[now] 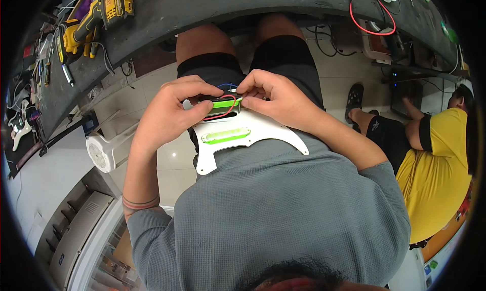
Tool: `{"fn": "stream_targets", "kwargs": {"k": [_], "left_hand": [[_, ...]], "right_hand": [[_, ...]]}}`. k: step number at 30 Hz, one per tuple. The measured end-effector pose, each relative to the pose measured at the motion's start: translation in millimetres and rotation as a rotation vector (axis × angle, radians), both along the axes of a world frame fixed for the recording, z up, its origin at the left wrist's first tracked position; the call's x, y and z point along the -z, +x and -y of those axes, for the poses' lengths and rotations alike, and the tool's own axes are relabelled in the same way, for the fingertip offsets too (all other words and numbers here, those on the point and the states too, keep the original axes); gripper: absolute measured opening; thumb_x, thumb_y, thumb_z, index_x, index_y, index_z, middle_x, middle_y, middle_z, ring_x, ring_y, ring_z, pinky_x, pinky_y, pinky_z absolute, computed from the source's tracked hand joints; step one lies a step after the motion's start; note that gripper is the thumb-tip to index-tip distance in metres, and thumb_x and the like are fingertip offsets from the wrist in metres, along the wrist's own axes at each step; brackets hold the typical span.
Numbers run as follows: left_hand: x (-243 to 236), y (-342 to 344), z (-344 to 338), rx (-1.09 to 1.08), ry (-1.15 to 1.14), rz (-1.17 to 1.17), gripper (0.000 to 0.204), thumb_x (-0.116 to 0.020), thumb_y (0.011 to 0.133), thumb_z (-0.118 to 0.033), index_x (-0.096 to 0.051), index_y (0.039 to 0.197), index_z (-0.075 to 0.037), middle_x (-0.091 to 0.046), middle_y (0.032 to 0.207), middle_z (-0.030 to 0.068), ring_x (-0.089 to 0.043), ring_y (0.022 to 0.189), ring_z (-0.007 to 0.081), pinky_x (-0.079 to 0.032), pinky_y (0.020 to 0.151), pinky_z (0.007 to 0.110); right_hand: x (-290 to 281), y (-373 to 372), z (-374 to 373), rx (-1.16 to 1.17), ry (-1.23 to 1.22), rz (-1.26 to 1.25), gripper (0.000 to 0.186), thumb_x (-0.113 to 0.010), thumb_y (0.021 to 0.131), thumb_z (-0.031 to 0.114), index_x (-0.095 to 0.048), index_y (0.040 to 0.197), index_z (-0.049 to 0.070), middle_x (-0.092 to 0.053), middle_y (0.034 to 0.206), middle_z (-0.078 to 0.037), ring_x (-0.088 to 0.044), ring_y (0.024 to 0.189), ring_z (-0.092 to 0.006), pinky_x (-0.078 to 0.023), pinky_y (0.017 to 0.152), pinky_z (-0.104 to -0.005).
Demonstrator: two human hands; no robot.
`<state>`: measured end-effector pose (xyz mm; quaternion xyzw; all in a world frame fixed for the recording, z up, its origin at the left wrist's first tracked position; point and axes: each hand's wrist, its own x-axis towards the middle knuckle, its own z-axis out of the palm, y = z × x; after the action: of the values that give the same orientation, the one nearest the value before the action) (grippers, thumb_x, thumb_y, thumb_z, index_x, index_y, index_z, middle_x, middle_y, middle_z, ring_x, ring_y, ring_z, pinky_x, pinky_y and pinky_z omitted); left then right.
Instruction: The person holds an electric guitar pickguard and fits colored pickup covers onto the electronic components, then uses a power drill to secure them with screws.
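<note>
A white pickguard lies on my lap against my grey shirt. A pale pickup with green beneath it sits in its lower slot. At its upper part is a black-and-green pickup with a red wire looped over it and a blue wire behind. My left hand grips that pickup's left end, thumb on the green face and fingers along the top. My right hand pinches its right end with curled fingers. Some fingertips are hidden behind the part.
The dark bench arcs ahead, holding a yellow drill, small tools and a red cable. A white appliance stands at left on the floor. A person in a yellow shirt sits low at my right.
</note>
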<state>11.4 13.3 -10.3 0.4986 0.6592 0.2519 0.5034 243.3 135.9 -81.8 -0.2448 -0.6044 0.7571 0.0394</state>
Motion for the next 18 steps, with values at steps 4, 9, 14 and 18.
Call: {"fn": "stream_targets", "kwargs": {"k": [4, 9, 14, 18], "left_hand": [[-1.4, 1.4, 2.2, 0.020, 0.052, -0.028, 0.027, -0.069, 0.088, -0.002, -0.077, 0.114, 0.002, -0.071, 0.096, 0.0083, -0.064, 0.083, 0.0155, -0.052, 0.075, 0.030], [-4.6, 2.3, 4.7, 0.007, 0.029, -0.007, 0.027, -0.071, 0.088, -0.003, -0.077, 0.113, 0.003, -0.072, 0.096, 0.0104, -0.065, 0.085, 0.0180, -0.052, 0.078, 0.031], [-6.6, 2.6, 9.5, 0.016, 0.048, -0.053, 0.027, -0.073, 0.087, -0.004, -0.076, 0.113, 0.003, -0.074, 0.099, 0.0110, -0.066, 0.085, 0.0188, -0.052, 0.079, 0.032], [-8.3, 5.6, 13.8, -0.032, 0.019, -0.084, 0.026, -0.074, 0.087, -0.005, -0.075, 0.112, 0.003, -0.074, 0.100, 0.0107, -0.066, 0.086, 0.0184, -0.052, 0.079, 0.032]], "right_hand": [[3.8, 0.8, 1.2, 0.009, -0.002, -0.027, 0.016, -0.071, 0.096, 0.004, -0.066, 0.110, -0.003, -0.072, 0.105, -0.011, -0.070, 0.095, -0.0155, -0.058, 0.087, -0.0299], [2.1, -0.8, 0.6, -0.001, 0.006, -0.001, 0.016, -0.072, 0.095, 0.005, -0.066, 0.107, -0.003, -0.072, 0.103, -0.011, -0.071, 0.094, -0.0160, -0.058, 0.086, -0.0302], [-1.4, -1.6, -1.4, -0.063, 0.004, 0.004, 0.015, -0.071, 0.098, 0.005, -0.064, 0.110, -0.002, -0.068, 0.105, -0.007, -0.068, 0.097, -0.0128, -0.056, 0.089, -0.0278], [-3.7, -1.3, -2.1, -0.126, 0.078, 0.005, 0.016, -0.072, 0.097, 0.006, -0.064, 0.109, -0.001, -0.069, 0.106, -0.008, -0.068, 0.097, -0.0132, -0.056, 0.088, -0.0283]]}}
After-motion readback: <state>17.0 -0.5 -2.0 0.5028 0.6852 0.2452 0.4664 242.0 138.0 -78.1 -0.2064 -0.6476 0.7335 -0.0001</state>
